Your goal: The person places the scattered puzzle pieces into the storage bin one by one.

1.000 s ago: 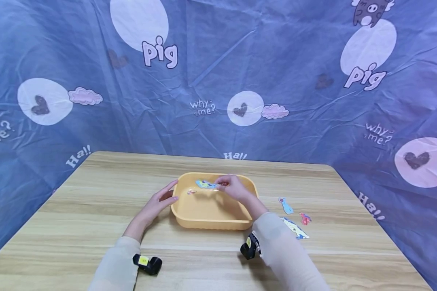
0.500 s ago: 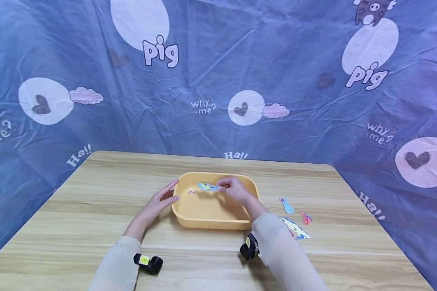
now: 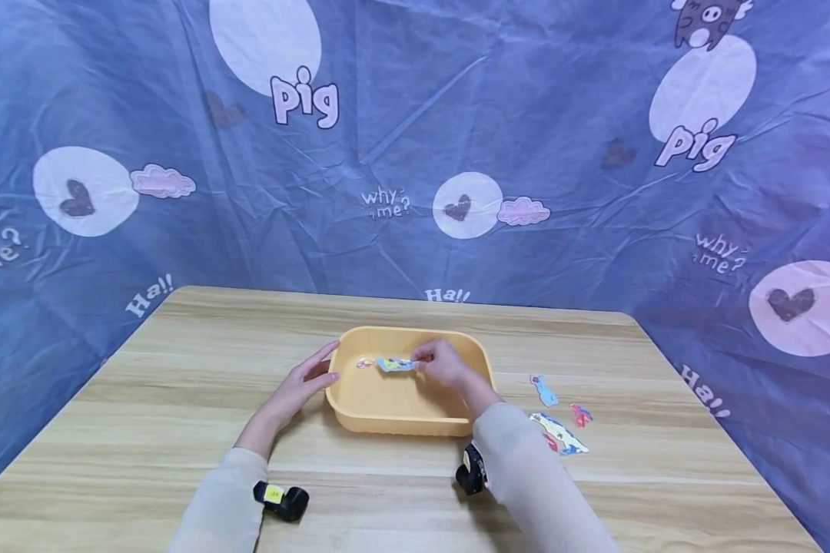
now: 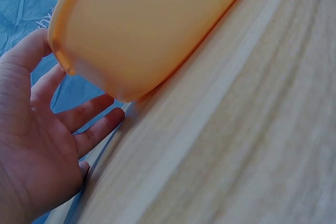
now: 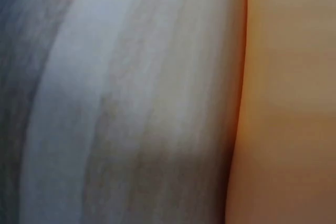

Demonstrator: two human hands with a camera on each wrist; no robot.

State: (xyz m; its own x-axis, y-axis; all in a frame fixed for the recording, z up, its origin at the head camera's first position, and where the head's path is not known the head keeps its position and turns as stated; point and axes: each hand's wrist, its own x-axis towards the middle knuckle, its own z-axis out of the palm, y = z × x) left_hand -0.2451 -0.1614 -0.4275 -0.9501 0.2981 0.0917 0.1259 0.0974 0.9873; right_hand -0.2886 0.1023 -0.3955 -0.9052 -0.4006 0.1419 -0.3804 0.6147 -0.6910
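A shallow orange-yellow plastic tray point(image 3: 403, 425) stands mid-table. My left hand point(image 3: 299, 390) rests at its left end, fingers spread and touching the rim; the left wrist view shows relaxed, gently bent fingers point(image 4: 97, 132) against or beside the outer wall. Inside the tray, low over the floor, my right hand point(image 3: 444, 364) pinches the right end of a flat blue and yellow cutout piece point(image 3: 394, 364). Left of it lies a small reddish cutout point(image 3: 365, 362) in the tray. The right wrist view catches the tray wall point(image 5: 286, 98) but no hand.
Right of the tray, on the wooden table point(image 3: 180, 430), lie a light-blue cutout point(image 3: 544, 390), a red cutout point(image 3: 582, 415) and a larger cream and blue cutout point(image 3: 560, 434), with another red bit partly hidden by the right sleeve. A blue printed cloth point(image 3: 360, 253) hangs behind.
My right hand has lowered toward the tray floor and slightly nearer, bringing the blue and yellow cutout piece down with it. The left hand has stayed at the tray's rim.
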